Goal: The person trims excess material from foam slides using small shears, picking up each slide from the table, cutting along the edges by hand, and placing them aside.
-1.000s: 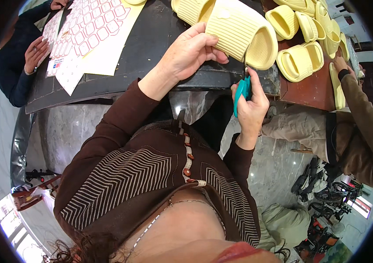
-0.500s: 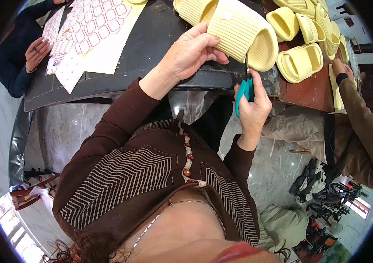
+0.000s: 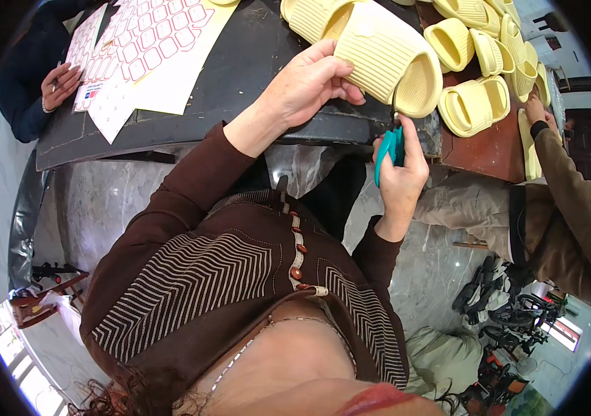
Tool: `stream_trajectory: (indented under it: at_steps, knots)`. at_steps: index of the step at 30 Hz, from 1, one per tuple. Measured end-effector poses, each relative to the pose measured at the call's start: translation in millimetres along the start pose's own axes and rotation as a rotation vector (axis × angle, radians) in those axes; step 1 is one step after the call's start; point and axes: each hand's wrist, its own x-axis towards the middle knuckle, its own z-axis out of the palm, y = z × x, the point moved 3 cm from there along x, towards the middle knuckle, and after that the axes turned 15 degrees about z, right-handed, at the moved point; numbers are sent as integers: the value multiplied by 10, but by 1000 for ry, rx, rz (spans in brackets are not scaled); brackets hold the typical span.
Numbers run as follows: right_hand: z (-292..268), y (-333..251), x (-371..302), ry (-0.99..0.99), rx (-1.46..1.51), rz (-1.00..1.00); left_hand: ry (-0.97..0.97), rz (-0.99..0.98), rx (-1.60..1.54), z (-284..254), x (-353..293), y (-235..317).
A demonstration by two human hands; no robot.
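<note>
A pale yellow slide slipper (image 3: 377,54) with a ribbed strap is held up over the near edge of the black table. My left hand (image 3: 320,84) grips it by the side of the strap, thumb on top and fingers beneath. Close below its rounded open end, my right hand (image 3: 405,166) is closed around small teal-handled scissors (image 3: 387,154). Their blades point up toward the slipper's rim, and the index finger lies along them. Whether the blade tips touch the rim I cannot tell.
Several more yellow slippers (image 3: 474,104) lie on the reddish-brown table (image 3: 472,154) to the right, where a co-worker's hand (image 3: 537,111) reaches. Sheets with red-outlined shapes (image 3: 164,31) cover the black table's (image 3: 240,69) left part, beside another person's hand (image 3: 62,87).
The slipper and both hands sit almost the same in the view, with the scissors still at the rim. The whole scene has shifted slightly. The left co-worker's hand has moved a little.
</note>
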Motion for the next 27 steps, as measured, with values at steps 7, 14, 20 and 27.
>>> stream_trajectory:
  at_steps: [7, 14, 20, 27]
  knots:
    - [1, 6, -28, -48, 67, 55, 2, -3, 12, 0, -9, -10]
    - [22, -26, -36, -50, 114, 84, -5, -7, 18, 8, -11, -8]
    - [43, -17, -34, -49, 103, 62, 7, -19, 36, 9, -20, -8]
    - [70, -38, -73, -74, 201, 107, 16, -27, 52, 24, -15, -36]
